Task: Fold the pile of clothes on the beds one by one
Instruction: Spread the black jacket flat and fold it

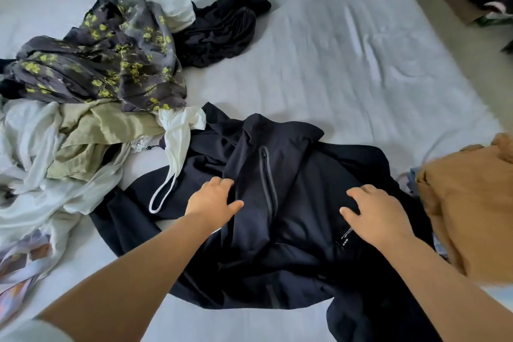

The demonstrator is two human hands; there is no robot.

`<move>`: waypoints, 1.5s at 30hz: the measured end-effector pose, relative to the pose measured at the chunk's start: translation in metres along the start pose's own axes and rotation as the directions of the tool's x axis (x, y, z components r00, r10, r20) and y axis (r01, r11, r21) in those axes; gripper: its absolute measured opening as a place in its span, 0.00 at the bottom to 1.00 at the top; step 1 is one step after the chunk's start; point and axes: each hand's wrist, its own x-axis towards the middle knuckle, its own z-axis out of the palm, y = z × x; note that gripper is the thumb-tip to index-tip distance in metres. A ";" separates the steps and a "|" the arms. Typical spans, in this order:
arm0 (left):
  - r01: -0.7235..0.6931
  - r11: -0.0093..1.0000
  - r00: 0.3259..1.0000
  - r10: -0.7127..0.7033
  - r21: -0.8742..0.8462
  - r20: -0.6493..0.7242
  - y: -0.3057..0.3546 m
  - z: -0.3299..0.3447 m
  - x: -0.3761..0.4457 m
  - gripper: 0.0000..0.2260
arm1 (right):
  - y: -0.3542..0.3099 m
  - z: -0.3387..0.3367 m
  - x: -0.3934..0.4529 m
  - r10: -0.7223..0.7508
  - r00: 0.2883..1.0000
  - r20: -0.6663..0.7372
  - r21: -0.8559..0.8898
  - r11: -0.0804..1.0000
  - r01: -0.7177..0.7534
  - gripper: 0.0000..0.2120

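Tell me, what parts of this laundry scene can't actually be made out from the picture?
Head view only:
- Tiny white print on the dark jacket, beside the right hand: too small to read.
- Jacket's lower right part: cut off by the bottom edge and covered by the right forearm.
- Mustard garment: blurred, cut off by the right edge.
- Garments under the floral fabric: buried in the pile.
- Left hand fingertips: curled into the jacket fabric.
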 end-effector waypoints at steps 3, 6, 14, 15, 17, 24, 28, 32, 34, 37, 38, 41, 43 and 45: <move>-0.263 0.964 0.956 0.255 -0.033 -0.144 0.035 0.023 -0.015 0.18 | 0.025 0.008 0.010 0.047 0.996 -0.080 -0.084 0.995 -0.053 0.15; -0.382 0.919 0.921 0.387 -0.094 0.035 0.084 0.057 -0.040 0.21 | 0.049 0.018 0.010 0.128 0.974 -0.189 -0.011 0.991 -0.133 0.14; -0.310 0.925 0.889 0.201 0.220 0.411 0.133 0.133 -0.062 0.52 | 0.097 0.034 0.030 0.004 0.979 0.205 -0.291 0.955 0.057 0.42; -0.334 0.909 0.891 0.217 0.250 0.398 0.130 0.137 -0.065 0.50 | 0.096 0.038 0.030 -0.040 0.969 0.244 -0.290 0.950 0.112 0.46; -0.363 0.887 0.896 0.248 0.285 0.368 0.121 0.141 -0.067 0.42 | 0.095 0.049 0.030 -0.109 0.950 0.291 -0.289 0.937 0.196 0.50; -0.027 0.915 0.981 0.102 -0.403 0.164 0.091 0.111 -0.065 0.18 | 0.081 0.054 0.032 -0.219 0.961 0.167 -0.293 0.920 0.260 0.13; 0.021 0.768 0.987 0.086 -0.640 0.135 0.076 0.078 -0.072 0.24 | 0.079 0.046 0.026 -0.386 0.897 0.216 -0.230 0.873 0.431 0.10; -0.130 0.841 0.974 0.207 -0.525 0.089 0.058 0.033 -0.084 0.16 | 0.061 0.013 0.010 -0.405 0.893 0.198 0.001 0.911 0.413 0.09; -0.245 0.913 0.953 0.289 -0.327 0.093 0.050 0.002 -0.093 0.12 | 0.048 -0.014 -0.001 -0.353 0.919 0.175 0.133 0.933 0.333 0.12; -0.349 0.932 0.933 0.355 -0.095 0.059 0.039 -0.045 -0.107 0.15 | 0.032 -0.061 -0.013 -0.274 0.948 0.160 0.162 0.955 0.248 0.10; -0.358 0.931 0.933 0.360 -0.065 0.013 0.035 -0.062 -0.112 0.13 | 0.026 -0.080 -0.016 -0.272 0.949 0.157 0.186 0.952 0.242 0.10; -0.339 0.931 0.933 0.313 -0.139 -0.177 0.024 -0.117 -0.128 0.09 | 0.005 -0.140 -0.030 -0.306 0.947 0.097 0.268 0.925 0.271 0.11; -0.350 0.911 0.917 0.286 -0.219 -0.279 0.018 -0.155 -0.138 0.13 | -0.008 -0.180 -0.040 -0.335 0.942 0.037 0.288 0.906 0.311 0.10; -0.390 0.888 0.887 0.294 -0.241 -0.355 0.014 -0.197 -0.151 0.18 | -0.020 -0.221 -0.057 -0.362 0.932 -0.018 0.282 0.893 0.352 0.08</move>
